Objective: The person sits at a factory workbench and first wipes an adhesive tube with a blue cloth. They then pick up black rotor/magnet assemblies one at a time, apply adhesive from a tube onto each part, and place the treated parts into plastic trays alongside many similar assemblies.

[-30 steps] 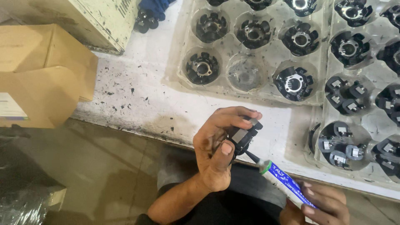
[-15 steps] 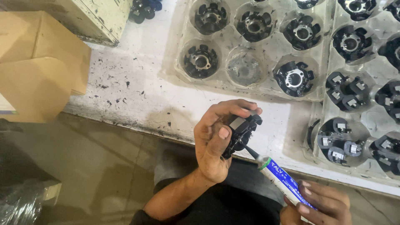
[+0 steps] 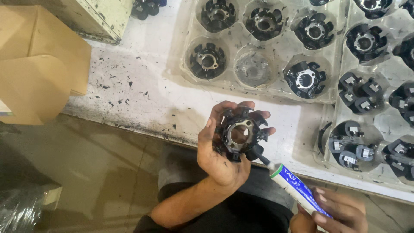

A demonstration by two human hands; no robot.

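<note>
Both hands work low in the head view, over the person's lap at the near edge of the white surface. Furthest left sit a brown cardboard box and, behind it, the corner of a pale, scuffed case. Next comes the left hand, forearm rising from the bottom of the frame, palm turned up and towards the camera, fingers curled around a black, toothed ring-shaped part with a bare metal centre hole; the fingertips wrap its far rim and the thumb lies along its left side, so this hand is closed on the part, which is held in the air just in front of the surface's edge. Touching the part's lower right side is the dark nozzle of a blue and white tube, which slants down to the right hand at the bottom edge; that hand is closed around the tube's rear end. Beyond them on the surface lie clear plastic trays, their round pockets mostly filled with similar black parts, one pocket empty.
</note>
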